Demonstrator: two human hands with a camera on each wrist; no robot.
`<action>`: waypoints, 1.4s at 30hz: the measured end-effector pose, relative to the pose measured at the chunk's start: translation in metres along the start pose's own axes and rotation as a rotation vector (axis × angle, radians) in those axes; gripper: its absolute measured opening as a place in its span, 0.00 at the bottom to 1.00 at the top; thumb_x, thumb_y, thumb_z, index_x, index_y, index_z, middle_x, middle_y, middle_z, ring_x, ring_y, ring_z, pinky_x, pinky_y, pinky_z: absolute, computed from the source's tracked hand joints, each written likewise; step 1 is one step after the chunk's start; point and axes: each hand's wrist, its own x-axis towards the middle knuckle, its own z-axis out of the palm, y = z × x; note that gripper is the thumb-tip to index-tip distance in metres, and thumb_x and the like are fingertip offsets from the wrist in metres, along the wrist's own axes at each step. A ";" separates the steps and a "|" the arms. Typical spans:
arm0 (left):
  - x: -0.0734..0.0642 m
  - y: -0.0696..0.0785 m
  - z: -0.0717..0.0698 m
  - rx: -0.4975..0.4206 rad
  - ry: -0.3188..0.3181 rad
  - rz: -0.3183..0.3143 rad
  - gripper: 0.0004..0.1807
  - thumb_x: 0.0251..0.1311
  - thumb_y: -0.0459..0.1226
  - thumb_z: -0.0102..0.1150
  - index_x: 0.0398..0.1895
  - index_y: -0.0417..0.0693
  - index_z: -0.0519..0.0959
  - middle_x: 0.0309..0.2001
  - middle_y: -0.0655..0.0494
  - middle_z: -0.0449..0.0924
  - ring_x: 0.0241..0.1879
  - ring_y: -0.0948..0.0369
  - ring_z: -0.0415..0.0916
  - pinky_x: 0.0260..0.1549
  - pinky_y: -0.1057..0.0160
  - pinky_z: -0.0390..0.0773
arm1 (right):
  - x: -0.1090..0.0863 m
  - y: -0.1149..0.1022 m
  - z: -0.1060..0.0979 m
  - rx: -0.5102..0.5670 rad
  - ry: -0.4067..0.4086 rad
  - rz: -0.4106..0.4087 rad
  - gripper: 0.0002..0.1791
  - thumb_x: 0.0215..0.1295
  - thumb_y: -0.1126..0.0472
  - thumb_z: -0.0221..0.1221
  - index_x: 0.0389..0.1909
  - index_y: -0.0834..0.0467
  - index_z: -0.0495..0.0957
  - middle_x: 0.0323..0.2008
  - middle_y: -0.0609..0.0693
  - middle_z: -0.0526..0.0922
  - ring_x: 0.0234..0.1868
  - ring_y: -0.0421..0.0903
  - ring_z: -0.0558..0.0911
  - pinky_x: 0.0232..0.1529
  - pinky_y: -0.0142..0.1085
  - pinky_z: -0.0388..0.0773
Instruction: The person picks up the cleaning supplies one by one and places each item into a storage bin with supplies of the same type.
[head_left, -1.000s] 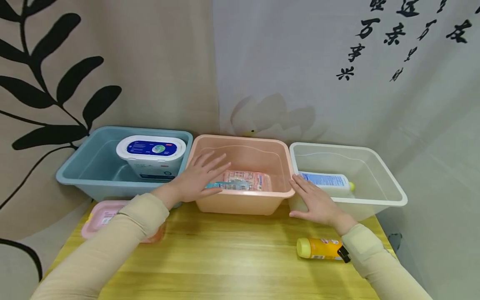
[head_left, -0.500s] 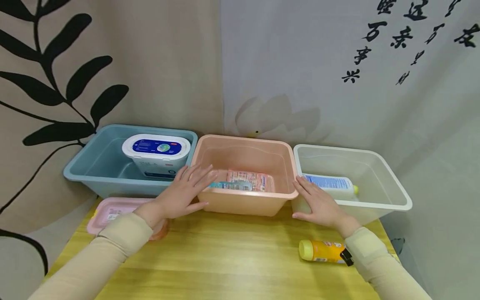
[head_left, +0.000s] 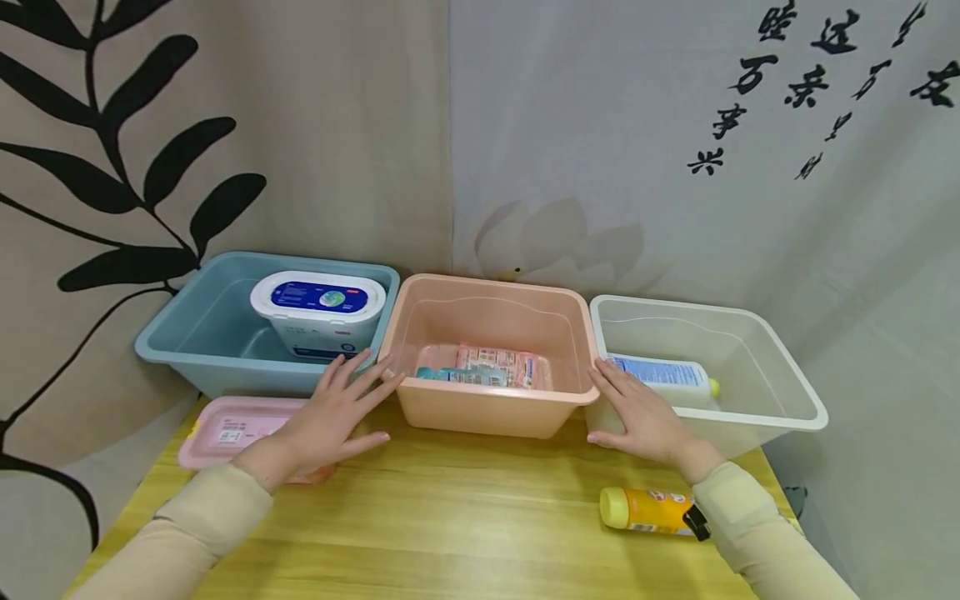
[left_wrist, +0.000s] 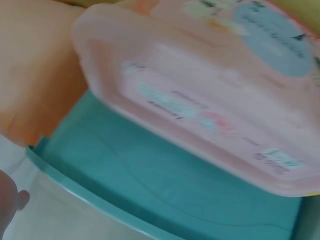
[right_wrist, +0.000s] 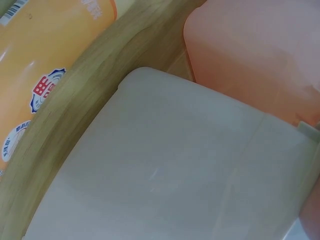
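My left hand (head_left: pixel 326 421), fingers spread, is in front of the gap between the blue bin (head_left: pixel 247 371) and the peach bin (head_left: pixel 480 410). Its fingertips overlap their front rims in the head view. Under that forearm lies a box with a pink lid (head_left: pixel 240 429), seen large in the left wrist view. Straight fingers of my right hand (head_left: pixel 637 417) reach the rims where the peach bin meets the white bin (head_left: pixel 750 421). An orange bottle with a yellow cap (head_left: pixel 648 510) lies on its side near the right wrist.
The blue bin holds a white lidded tub (head_left: pixel 326 312). Inside the peach bin are a pink packet (head_left: pixel 498 365) and a blue-capped item (head_left: pixel 468 377). A white bottle with a blue label (head_left: pixel 667 379) lies in the white bin. All stand on a wooden table (head_left: pixel 465 517) before a curtain (head_left: pixel 337 125).
My left hand has drawn back leftward and toward me from over the peach bin's front rim. The right hand stays at the bin rims. The head view has shifted slightly.
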 end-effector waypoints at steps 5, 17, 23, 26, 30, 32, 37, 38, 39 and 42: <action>-0.018 -0.009 0.003 -0.006 -0.009 -0.036 0.43 0.56 0.60 0.54 0.72 0.54 0.54 0.74 0.47 0.46 0.73 0.45 0.34 0.70 0.44 0.27 | 0.000 0.001 0.001 -0.006 0.024 -0.014 0.52 0.51 0.37 0.62 0.70 0.62 0.55 0.71 0.61 0.56 0.70 0.59 0.58 0.66 0.53 0.58; -0.063 -0.030 0.010 -0.039 -0.017 -0.115 0.45 0.53 0.61 0.57 0.72 0.58 0.55 0.73 0.47 0.50 0.72 0.42 0.37 0.68 0.37 0.34 | 0.000 0.002 0.001 -0.012 -0.021 0.010 0.53 0.52 0.35 0.60 0.71 0.60 0.53 0.72 0.59 0.53 0.72 0.57 0.55 0.68 0.55 0.56; -0.078 -0.039 0.016 -0.029 -0.039 -0.179 0.46 0.52 0.61 0.58 0.73 0.61 0.52 0.74 0.47 0.47 0.72 0.41 0.37 0.69 0.47 0.20 | 0.001 0.001 -0.001 -0.010 -0.025 0.012 0.52 0.52 0.37 0.61 0.71 0.60 0.53 0.72 0.60 0.54 0.71 0.58 0.55 0.67 0.56 0.55; -0.084 -0.044 0.018 -0.018 -0.030 -0.182 0.46 0.52 0.58 0.60 0.73 0.58 0.54 0.74 0.46 0.47 0.72 0.40 0.38 0.69 0.48 0.19 | 0.001 0.000 -0.001 -0.006 -0.030 0.012 0.52 0.53 0.37 0.60 0.71 0.61 0.53 0.72 0.60 0.53 0.71 0.58 0.55 0.67 0.56 0.55; -0.091 -0.051 0.019 -0.031 -0.045 -0.204 0.46 0.51 0.58 0.61 0.72 0.56 0.55 0.74 0.46 0.47 0.71 0.40 0.40 0.68 0.43 0.22 | 0.001 0.000 0.000 -0.005 -0.013 0.004 0.51 0.53 0.37 0.61 0.71 0.62 0.54 0.72 0.61 0.54 0.71 0.59 0.56 0.67 0.56 0.56; -0.095 -0.055 0.019 -0.050 -0.062 -0.231 0.47 0.50 0.59 0.61 0.72 0.57 0.54 0.74 0.46 0.46 0.71 0.39 0.40 0.68 0.39 0.25 | 0.000 0.000 0.000 -0.010 0.004 -0.003 0.51 0.52 0.38 0.62 0.70 0.62 0.55 0.71 0.61 0.55 0.70 0.60 0.57 0.66 0.57 0.57; -0.103 -0.066 0.022 -0.088 -0.087 -0.278 0.50 0.47 0.62 0.62 0.73 0.60 0.53 0.74 0.47 0.45 0.70 0.37 0.40 0.62 0.28 0.37 | 0.000 -0.001 0.000 -0.016 0.021 -0.011 0.51 0.51 0.38 0.62 0.70 0.63 0.56 0.71 0.62 0.56 0.70 0.60 0.58 0.65 0.57 0.58; -0.105 -0.067 0.023 -0.091 -0.096 -0.285 0.51 0.46 0.62 0.62 0.73 0.60 0.52 0.74 0.48 0.45 0.70 0.37 0.40 0.61 0.27 0.38 | 0.000 -0.001 0.000 -0.013 0.017 -0.007 0.52 0.51 0.38 0.62 0.70 0.62 0.55 0.71 0.61 0.56 0.70 0.59 0.58 0.66 0.57 0.57; -0.106 -0.069 0.023 -0.097 -0.104 -0.291 0.51 0.46 0.63 0.62 0.73 0.61 0.52 0.74 0.48 0.45 0.70 0.36 0.40 0.60 0.26 0.39 | 0.000 -0.001 0.000 -0.012 0.013 -0.004 0.52 0.51 0.38 0.62 0.70 0.62 0.55 0.71 0.61 0.55 0.70 0.59 0.57 0.66 0.56 0.57; -0.108 -0.073 0.024 -0.106 -0.134 -0.311 0.52 0.45 0.64 0.61 0.73 0.64 0.51 0.75 0.49 0.43 0.70 0.36 0.39 0.58 0.24 0.41 | 0.000 0.000 0.001 -0.010 -0.008 0.010 0.52 0.52 0.38 0.62 0.71 0.60 0.53 0.72 0.60 0.54 0.71 0.58 0.56 0.67 0.55 0.56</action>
